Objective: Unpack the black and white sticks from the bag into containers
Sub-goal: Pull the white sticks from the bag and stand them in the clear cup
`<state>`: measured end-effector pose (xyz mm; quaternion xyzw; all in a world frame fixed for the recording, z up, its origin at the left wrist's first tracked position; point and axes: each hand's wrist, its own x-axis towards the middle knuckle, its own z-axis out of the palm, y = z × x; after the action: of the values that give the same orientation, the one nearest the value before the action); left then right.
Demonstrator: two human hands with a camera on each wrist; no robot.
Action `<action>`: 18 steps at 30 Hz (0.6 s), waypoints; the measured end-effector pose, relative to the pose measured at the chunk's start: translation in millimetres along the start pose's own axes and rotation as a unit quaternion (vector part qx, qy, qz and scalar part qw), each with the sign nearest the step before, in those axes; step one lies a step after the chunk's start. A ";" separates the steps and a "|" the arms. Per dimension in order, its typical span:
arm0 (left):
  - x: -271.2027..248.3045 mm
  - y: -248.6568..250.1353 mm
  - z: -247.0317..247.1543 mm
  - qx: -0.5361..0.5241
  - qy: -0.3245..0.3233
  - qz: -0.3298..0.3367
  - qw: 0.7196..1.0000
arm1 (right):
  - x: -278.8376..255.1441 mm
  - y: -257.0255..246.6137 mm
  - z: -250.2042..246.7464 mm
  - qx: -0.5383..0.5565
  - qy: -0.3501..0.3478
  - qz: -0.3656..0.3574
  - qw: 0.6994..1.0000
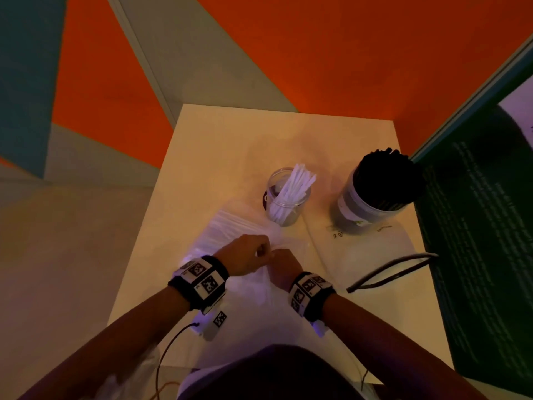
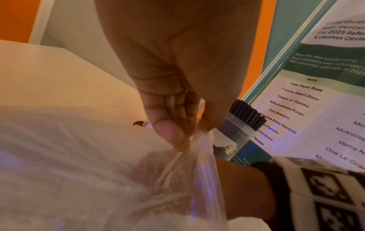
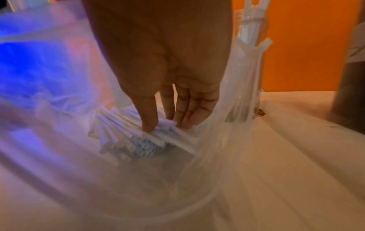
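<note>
Both hands, left and right, meet over a clear bag near two stick-filled jars.

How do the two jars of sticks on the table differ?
The jar of black sticks looks packed full; the jar of white sticks is only partly filled, with its sticks leaning. The black-stick jar looks larger, carries a label, and stands farther right. Both are clear, open-topped and upright on the table.
</note>
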<state>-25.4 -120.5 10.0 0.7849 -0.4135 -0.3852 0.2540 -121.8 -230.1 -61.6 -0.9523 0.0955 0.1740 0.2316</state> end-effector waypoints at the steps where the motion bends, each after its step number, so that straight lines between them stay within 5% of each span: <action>1: -0.7 -0.4 -0.7 -0.010 0.001 -0.001 1.000 | 1.1 -1.8 1.7 -0.013 -0.005 0.006 1.000; 11: 1.2 -5.5 -1.4 -0.034 0.001 0.014 0.999 | 3.5 -8.2 4.6 -0.110 -0.082 0.048 0.989; 18: 4.5 -4.2 -0.8 0.000 0.005 0.031 1.000 | -2.9 -3.9 -16.9 -0.034 -0.095 0.052 0.994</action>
<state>-21.2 -122.0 5.6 0.7737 -0.4360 -0.3734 0.2682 -118.6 -234.3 -44.9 -0.9325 0.1163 0.2787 0.1983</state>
